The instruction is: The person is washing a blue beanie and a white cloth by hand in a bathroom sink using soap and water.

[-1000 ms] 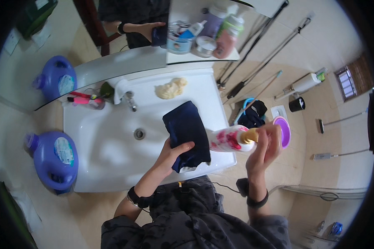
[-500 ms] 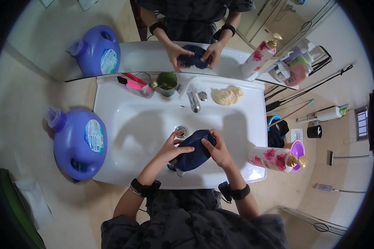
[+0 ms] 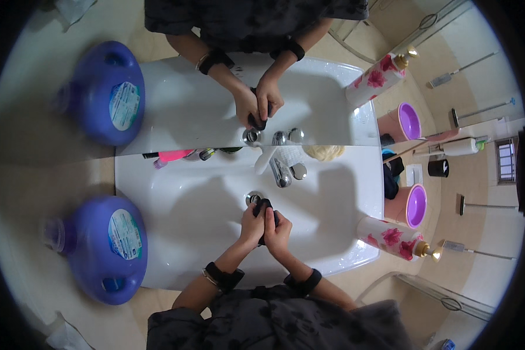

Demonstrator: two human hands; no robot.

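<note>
A dark navy piece of cloth (image 3: 264,205) is bunched small between my hands, over the white sink (image 3: 192,245) and just below its drain (image 3: 252,196). My left hand (image 3: 251,227) is closed round it from the left. Pressed against that side, my right hand (image 3: 279,230) wraps the same bundle, with its thumb along the top. Most of the cloth is hidden in my fingers, so I cannot make out its kind. Beyond the drain, the chrome faucet (image 3: 281,175) points down into the basin.
A big blue-purple jug (image 3: 108,251) stands left of the sink. On the right rim is a flowered pump bottle (image 3: 392,236), with a pink bucket (image 3: 407,207) beyond. A cream pouf (image 3: 324,153) lies by the faucet. The mirror (image 3: 192,111) doubles my arms and the sink.
My hands have come together and squeezed the spread-out navy cloth into a tight bundle. My view has tipped closer to the mirror, which hides more of the sink's back ledge.
</note>
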